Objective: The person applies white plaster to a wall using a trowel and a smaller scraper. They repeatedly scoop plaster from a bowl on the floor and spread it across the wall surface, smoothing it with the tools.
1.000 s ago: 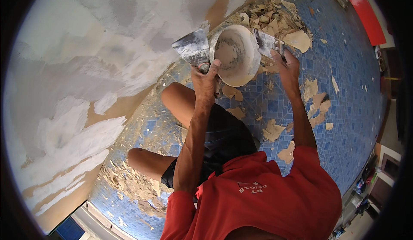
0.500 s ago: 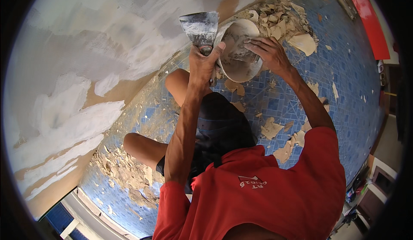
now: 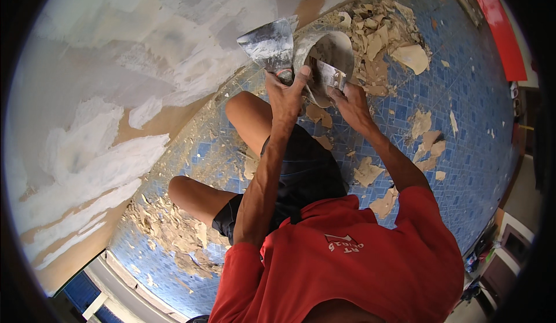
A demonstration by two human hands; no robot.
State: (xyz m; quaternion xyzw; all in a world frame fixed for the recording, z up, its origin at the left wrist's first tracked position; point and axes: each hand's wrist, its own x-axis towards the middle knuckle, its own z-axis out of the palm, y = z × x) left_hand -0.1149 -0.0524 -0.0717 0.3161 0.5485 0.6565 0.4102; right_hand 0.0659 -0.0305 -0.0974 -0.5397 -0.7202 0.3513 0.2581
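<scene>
My left hand point(image 3: 285, 98) is closed round the handle of a wide putty knife point(image 3: 267, 42), whose smeared metal blade points away toward the wall. Its thumb also presses on the rim of a whitish, putty-coated bucket point(image 3: 340, 46), which is tipped. A flat rectangular scraper blade point(image 3: 329, 74) crosses the bucket's mouth, gripped at its near edge by my right hand point(image 3: 352, 106). Grey-white residue coats both tools. The bucket's bottom is mostly hidden behind the blade and hands.
To the left rises a patchy plastered wall point(image 3: 110, 62). Peeled paint flakes point(image 3: 379, 39) are heaped beyond the bucket, with another heap point(image 3: 174, 230) near the wall's lower end. More flakes lie scattered on the blue tiled floor point(image 3: 463, 126). A red panel point(image 3: 501, 33) stands far right.
My right hand has moved nearer and slightly left, bringing the scraper up from inside the bucket to its mouth. The bucket has tipped, and my left hand has shifted slightly right and nearer.
</scene>
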